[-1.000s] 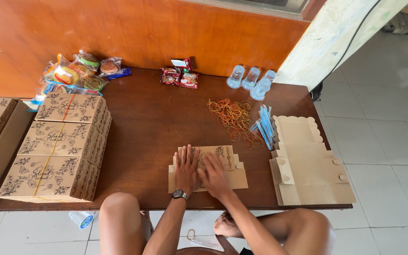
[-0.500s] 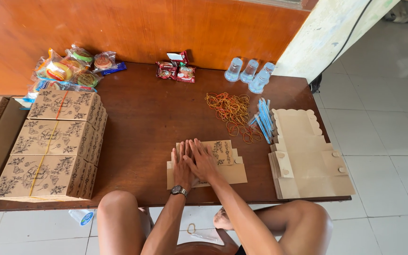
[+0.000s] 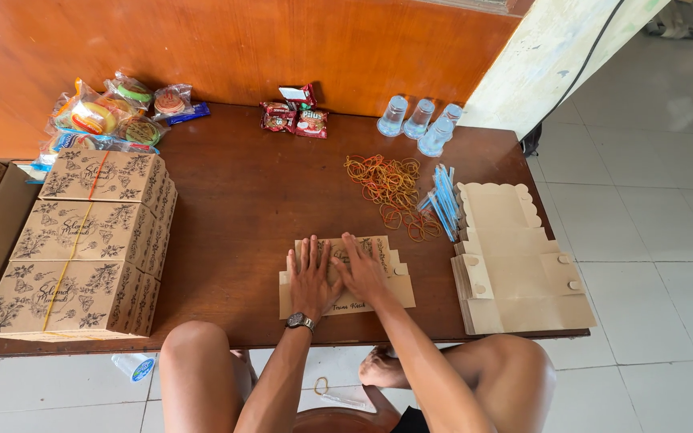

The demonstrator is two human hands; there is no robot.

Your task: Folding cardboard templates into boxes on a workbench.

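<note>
Wide brown table [image 3: 250,200], seen from above. Stacked printed cardboard boxes [image 3: 82,240] at its left end; pile of flat box blanks [image 3: 515,265] at its right end. Flat unfolded cardboard box [image 3: 387,277] at the table's near edge, middle. Left hand [image 3: 312,278] and right hand [image 3: 360,270] palm-down on that box, side by side, fingers straight and slightly spread, gripping nothing. Most of the box's print hidden under both hands. Forearms angled in from the near edge, wristwatch [image 3: 301,321] on the left.
</note>
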